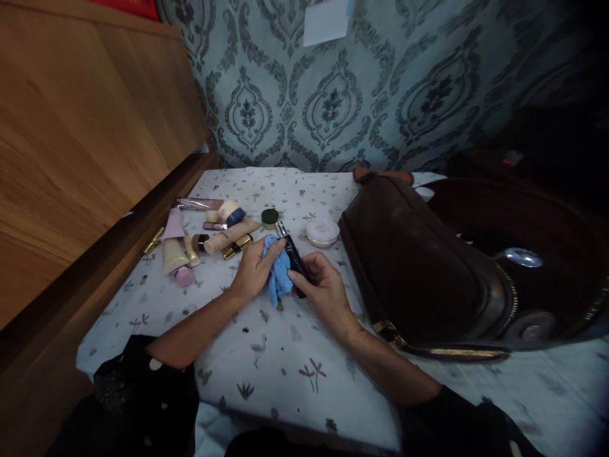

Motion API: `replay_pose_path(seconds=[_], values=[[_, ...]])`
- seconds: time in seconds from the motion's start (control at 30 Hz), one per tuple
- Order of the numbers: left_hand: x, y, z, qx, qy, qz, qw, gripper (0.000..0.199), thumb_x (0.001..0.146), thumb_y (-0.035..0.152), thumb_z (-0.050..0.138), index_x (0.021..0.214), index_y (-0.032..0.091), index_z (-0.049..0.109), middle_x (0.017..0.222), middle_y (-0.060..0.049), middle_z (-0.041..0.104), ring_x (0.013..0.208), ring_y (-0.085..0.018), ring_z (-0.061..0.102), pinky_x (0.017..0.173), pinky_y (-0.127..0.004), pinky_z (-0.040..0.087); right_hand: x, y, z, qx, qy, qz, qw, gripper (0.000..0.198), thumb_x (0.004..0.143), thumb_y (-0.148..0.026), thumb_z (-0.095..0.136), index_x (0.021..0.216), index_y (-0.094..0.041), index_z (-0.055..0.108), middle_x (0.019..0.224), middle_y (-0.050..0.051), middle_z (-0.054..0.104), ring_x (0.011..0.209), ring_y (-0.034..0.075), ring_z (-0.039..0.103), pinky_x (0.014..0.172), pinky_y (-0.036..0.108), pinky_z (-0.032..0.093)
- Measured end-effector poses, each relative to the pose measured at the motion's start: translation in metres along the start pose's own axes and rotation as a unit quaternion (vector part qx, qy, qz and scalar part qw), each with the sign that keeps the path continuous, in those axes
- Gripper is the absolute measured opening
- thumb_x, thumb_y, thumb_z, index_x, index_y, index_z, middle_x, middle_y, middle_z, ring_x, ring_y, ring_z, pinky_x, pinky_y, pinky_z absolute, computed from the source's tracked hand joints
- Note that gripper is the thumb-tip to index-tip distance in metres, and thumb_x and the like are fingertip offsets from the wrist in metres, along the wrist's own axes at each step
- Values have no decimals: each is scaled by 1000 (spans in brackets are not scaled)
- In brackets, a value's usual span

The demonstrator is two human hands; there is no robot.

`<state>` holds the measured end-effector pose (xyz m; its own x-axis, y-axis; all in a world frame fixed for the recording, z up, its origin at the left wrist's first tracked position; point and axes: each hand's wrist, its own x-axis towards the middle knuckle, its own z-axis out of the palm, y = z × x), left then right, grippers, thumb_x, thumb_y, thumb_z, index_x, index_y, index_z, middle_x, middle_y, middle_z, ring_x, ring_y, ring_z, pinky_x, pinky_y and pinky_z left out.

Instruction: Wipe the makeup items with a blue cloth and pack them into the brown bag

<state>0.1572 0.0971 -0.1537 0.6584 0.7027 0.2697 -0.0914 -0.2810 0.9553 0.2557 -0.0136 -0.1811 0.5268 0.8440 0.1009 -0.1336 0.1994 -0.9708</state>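
Observation:
My left hand (253,268) is closed on a crumpled blue cloth (280,273), whose lower end hangs free. The cloth lies against a slim black bottle (295,260) with a silvery top, tilted up and to the left. Round the lower part of this bottle my right hand (323,283) is closed. Just left of my hands lie a beige tube (227,238) and a gold-and-black lipstick-like tube (237,247). Beyond the bottle sit a small jar with a dark green lid (269,218) and a round pale pink compact (322,233).
Several cosmetics, among them a pink tube (174,223) and a cream jar with a blue lid (233,213), cluster at the left on the patterned tablecloth (266,374). A large brown leather bag (409,254) stands unzipped at the right. A wooden cabinet (95,108) borders the left.

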Motion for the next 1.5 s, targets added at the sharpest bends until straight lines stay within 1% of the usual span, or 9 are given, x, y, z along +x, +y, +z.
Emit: replay_pose_path(seconds=[0.2, 0.4, 0.5, 0.7, 0.8, 1.03, 1.23, 1.37, 1.5], values=[[-4, 1, 5, -41, -19, -7, 999, 37, 83, 54, 71, 86, 18, 63, 77, 1, 58, 73, -14, 53, 69, -23, 44, -5, -1, 1, -103, 50, -51, 992, 27, 71, -30, 78, 83, -23, 54, 76, -2, 56, 72, 15, 51, 65, 28, 44], [0, -3, 0, -125, -46, -95, 987, 45, 79, 62, 70, 93, 21, 61, 66, 4, 56, 54, -12, 52, 52, -24, 44, -4, -10, 2, 129, -36, 133, 982, 42, 73, -55, 77, 93, -21, 63, 73, -2, 60, 65, 14, 53, 59, 26, 42], [3, -6, -1, -135, -18, -113, 984, 41, 83, 58, 69, 101, 21, 63, 74, 2, 62, 60, -13, 57, 55, -24, 47, -1, -10, 2, 180, -21, 156, 971, 42, 64, -47, 87, 89, -20, 67, 77, -1, 63, 70, 13, 57, 67, 26, 47], [7, -2, 1, -270, 43, -170, 947, 28, 63, 16, 71, 85, 20, 55, 74, 5, 56, 68, -10, 55, 64, -21, 50, 4, -2, 0, 183, 35, 92, 978, 43, 59, -35, 90, 95, -24, 68, 89, -1, 68, 82, 15, 61, 77, 28, 50], [10, 4, 0, -296, 73, -121, 945, 30, 56, 8, 67, 79, 19, 51, 72, 6, 54, 67, -9, 54, 64, -20, 48, 6, 1, -1, 142, 51, 61, 987, 47, 59, -31, 89, 100, -25, 69, 95, 1, 69, 90, 17, 62, 82, 30, 51], [11, 2, 6, -263, 127, -80, 953, 33, 63, 34, 83, 82, 18, 61, 78, 2, 64, 72, -13, 60, 70, -25, 51, 3, 3, 0, 52, 25, 16, 998, 41, 68, -32, 81, 102, -24, 62, 86, -2, 61, 69, 13, 61, 65, 27, 52], [-1, -8, 13, -157, 66, -118, 978, 37, 74, 53, 75, 75, 19, 61, 65, 3, 58, 58, -13, 53, 54, -24, 46, -2, -1, 3, 2, 3, -8, 1000, 37, 71, -28, 76, 103, -25, 57, 90, -2, 58, 68, 13, 61, 64, 28, 54], [-7, -3, 15, -150, 7, -75, 986, 37, 84, 57, 67, 92, 21, 65, 79, 0, 63, 76, -16, 59, 70, -25, 51, -3, -2, 1, -24, 19, -35, 999, 29, 75, -28, 72, 100, -25, 57, 88, -1, 58, 67, 15, 58, 63, 30, 53], [-12, 5, 18, -131, 15, -21, 991, 36, 76, 51, 79, 94, 24, 64, 89, 1, 63, 88, -15, 58, 86, -23, 49, -6, 0, -3, -136, 20, -125, 983, 20, 79, -21, 67, 98, -24, 62, 93, 3, 63, 86, 21, 60, 82, 35, 50]])
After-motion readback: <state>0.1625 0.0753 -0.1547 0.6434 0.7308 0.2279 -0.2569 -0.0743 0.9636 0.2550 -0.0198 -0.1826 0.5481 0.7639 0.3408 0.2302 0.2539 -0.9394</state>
